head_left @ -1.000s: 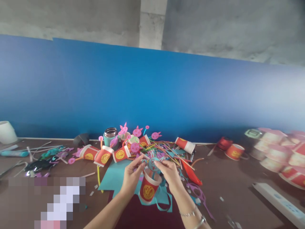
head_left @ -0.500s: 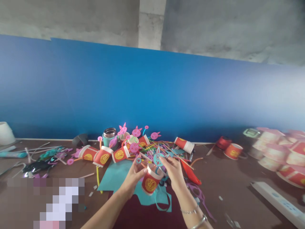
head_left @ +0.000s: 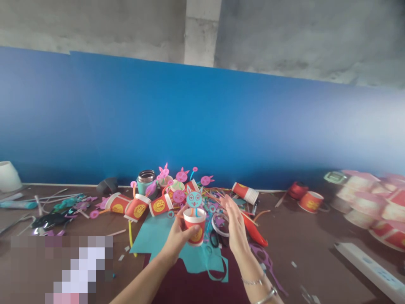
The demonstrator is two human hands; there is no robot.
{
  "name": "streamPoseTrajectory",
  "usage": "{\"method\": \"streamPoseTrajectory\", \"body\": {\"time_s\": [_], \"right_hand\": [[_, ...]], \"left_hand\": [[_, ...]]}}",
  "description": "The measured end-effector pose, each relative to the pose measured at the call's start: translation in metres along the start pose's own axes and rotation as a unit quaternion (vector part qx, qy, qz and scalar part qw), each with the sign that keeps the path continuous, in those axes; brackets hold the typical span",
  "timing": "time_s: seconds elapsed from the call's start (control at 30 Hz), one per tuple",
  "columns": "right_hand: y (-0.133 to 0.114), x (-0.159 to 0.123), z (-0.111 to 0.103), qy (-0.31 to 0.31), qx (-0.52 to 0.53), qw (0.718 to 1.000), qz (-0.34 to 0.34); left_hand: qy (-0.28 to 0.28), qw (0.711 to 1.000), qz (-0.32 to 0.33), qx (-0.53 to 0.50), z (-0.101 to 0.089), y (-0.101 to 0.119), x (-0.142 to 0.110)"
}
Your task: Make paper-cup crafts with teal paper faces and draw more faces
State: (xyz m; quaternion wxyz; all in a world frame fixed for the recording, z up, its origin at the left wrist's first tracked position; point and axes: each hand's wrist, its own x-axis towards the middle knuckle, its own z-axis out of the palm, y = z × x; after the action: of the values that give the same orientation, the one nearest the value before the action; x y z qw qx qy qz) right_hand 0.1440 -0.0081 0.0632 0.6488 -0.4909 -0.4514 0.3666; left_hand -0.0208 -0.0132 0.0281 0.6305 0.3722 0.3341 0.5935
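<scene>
My left hand (head_left: 179, 233) is wrapped round a red and white paper cup (head_left: 195, 223) with a yellow emblem, held upright. A light-blue paper cat face (head_left: 194, 198) with heart eyes rises from the cup on a blue strip. Small blue paper discs with hearts (head_left: 212, 208) stick out at the cup's sides. To the right, my right hand (head_left: 234, 223) is open, its fingers stretched out and apart from the cup. Black-handled scissors (head_left: 214, 239) and a roll of tape (head_left: 220, 224) lie between the hands, on and beside teal paper (head_left: 186, 258).
Several red cups with pink paper animal faces (head_left: 160, 205) stand or lie behind. A teal flask (head_left: 146, 182) is at the back. Stacked cups (head_left: 245, 192) lie back right, a power strip (head_left: 368, 266) at right, and a pile of paper bowls (head_left: 363, 198) beyond it.
My right hand has let go of the blue paper face and moved off right, fingers now straight. My left hand has turned the cup upright and shifted it slightly left; the face now points toward me.
</scene>
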Motion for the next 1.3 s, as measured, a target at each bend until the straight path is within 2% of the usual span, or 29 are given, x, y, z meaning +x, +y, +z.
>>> {"method": "streamPoseTrajectory", "body": {"time_s": [0.07,0.13,0.23,0.33,0.47,0.57,0.73,0.83,0.97,1.07,1.17,1.3], "right_hand": [[0.001,-0.002,0.001,-0.024,-0.009,0.999,0.04],[0.002,-0.006,0.006,-0.09,-0.005,0.994,0.069],[0.007,-0.014,0.015,-0.231,0.022,0.97,0.075],[0.016,-0.019,0.022,-0.293,0.021,0.953,0.069],[0.027,-0.017,0.023,-0.278,0.021,0.959,0.052],[0.029,-0.013,0.018,-0.255,0.02,0.966,0.038],[0.027,-0.012,0.012,-0.304,0.027,0.952,0.035],[0.027,-0.013,0.012,-0.329,0.013,0.944,0.028],[0.027,-0.013,0.011,-0.331,-0.009,0.943,0.029],[0.026,-0.014,0.011,-0.341,-0.01,0.939,0.028],[0.027,-0.014,0.011,-0.345,-0.011,0.938,0.028],[0.031,-0.013,0.01,-0.346,-0.012,0.938,0.023]], "left_hand": [[0.016,1.0,0.01,0.0,0.0,0.001,0.002],[0.032,0.999,0.017,-0.004,0.0,0.002,0.002],[0.047,0.998,0.027,-0.013,0.001,0.001,0.001],[0.04,0.999,0.036,-0.002,0.001,0.001,0.0],[0.015,0.999,0.039,0.007,-0.001,0.003,0.001],[0.035,0.997,0.07,-0.02,-0.005,0.005,0.004],[0.072,0.991,0.102,-0.042,-0.01,0.007,0.01],[0.08,0.992,0.08,-0.055,-0.011,0.009,0.011],[0.097,0.991,0.046,-0.077,-0.013,0.011,0.012],[0.089,0.993,0.036,-0.071,-0.017,0.011,0.015],[0.067,0.996,0.056,-0.035,-0.019,0.011,0.016],[0.066,0.995,0.078,-0.006,-0.018,0.009,0.015]]}}
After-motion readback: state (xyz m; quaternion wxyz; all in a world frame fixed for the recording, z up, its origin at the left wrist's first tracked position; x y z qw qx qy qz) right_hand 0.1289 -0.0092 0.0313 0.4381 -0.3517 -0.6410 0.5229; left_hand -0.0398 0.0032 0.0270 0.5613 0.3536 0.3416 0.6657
